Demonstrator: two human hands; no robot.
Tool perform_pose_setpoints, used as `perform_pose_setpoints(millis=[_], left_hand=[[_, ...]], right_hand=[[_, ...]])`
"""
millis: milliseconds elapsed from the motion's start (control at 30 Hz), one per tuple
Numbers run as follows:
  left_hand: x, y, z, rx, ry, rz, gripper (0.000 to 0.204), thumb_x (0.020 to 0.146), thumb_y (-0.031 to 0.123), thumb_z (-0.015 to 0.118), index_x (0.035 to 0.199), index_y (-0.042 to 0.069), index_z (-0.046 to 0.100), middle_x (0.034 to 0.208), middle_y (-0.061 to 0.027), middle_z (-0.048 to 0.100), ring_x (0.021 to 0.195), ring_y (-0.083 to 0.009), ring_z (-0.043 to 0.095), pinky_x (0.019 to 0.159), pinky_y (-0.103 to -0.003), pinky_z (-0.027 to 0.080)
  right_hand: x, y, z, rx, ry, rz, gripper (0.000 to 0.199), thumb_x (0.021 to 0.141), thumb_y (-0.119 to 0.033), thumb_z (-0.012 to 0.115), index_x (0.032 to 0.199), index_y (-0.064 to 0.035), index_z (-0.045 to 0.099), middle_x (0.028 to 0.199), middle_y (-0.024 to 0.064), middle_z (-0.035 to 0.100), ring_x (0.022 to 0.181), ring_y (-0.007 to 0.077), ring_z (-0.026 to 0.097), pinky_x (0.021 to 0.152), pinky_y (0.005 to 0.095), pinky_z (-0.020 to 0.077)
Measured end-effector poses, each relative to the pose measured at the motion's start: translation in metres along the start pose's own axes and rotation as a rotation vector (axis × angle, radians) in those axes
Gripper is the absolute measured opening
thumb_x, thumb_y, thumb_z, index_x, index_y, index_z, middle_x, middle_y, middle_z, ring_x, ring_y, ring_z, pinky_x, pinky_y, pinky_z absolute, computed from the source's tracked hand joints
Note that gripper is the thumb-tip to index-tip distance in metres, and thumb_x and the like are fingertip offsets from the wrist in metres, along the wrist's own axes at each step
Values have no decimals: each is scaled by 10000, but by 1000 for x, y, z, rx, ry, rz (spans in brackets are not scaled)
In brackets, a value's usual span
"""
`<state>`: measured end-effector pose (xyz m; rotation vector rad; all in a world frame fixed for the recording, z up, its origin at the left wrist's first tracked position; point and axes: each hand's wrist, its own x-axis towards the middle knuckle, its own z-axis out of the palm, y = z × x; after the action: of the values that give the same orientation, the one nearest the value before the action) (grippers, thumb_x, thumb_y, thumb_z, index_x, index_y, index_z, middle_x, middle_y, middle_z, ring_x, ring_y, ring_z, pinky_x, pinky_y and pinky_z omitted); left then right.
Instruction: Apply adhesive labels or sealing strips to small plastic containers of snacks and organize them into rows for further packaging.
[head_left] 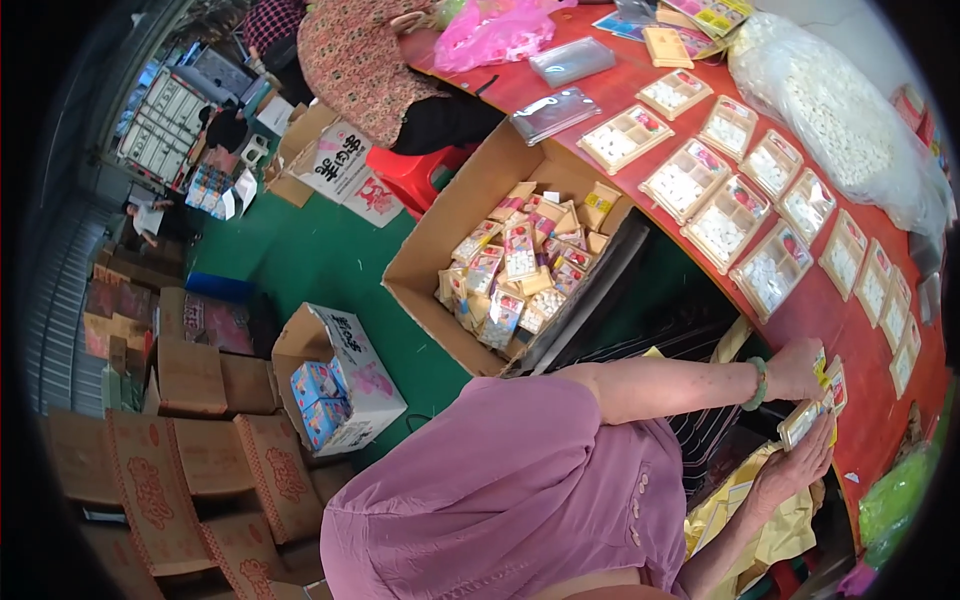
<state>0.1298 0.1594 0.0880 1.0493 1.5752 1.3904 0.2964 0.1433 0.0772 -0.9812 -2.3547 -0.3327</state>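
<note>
My left hand, with a green beaded bracelet at its wrist, is closed at a small yellow piece whose kind I cannot make out. Just below it, my right hand grips a shallow wooden-coloured tray with a clear top, tilted near the table's edge. Another small tray stands partly hidden beside the fingers. Across the red table lie several similar compartment trays holding white pieces and red printed inserts. Yellow wrapping lies over my lap.
An open carton full of packed trays stands beside the table. A large clear bag of white pieces rests at its far side. A person in a patterned top sits by a red stool. Brown cartons are stacked at left.
</note>
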Motion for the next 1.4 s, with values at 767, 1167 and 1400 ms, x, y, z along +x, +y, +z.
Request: perform_pose_setpoints(millis=[767,1167,1400], left_hand=[[-10,-2,-60,-117,382,345,836,624,154,736,1339,-66,363,1056,-263,589,1004,-334,586,883,-381,460],[-40,46,-119,-14,500,521,456,618,160,726,906,-38,433,769,-218,510,736,-378,527,649,-417,421],[-34,37,-117,-7,444,493,550,531,216,766,886,-65,453,811,-228,528,783,-369,548,694,-393,444]], right_hand=[[51,-40,-10,622,-106,-150,563,922,-299,544,1349,41,406,1404,226,395,1296,359,385,1069,452,306],[111,-118,0,1280,360,429,212,889,-97,640,1016,71,664,771,81,648,516,101,445,455,241,389],[120,-103,8,1463,203,711,173,861,-152,673,965,-21,631,711,29,555,516,86,409,451,228,318]])
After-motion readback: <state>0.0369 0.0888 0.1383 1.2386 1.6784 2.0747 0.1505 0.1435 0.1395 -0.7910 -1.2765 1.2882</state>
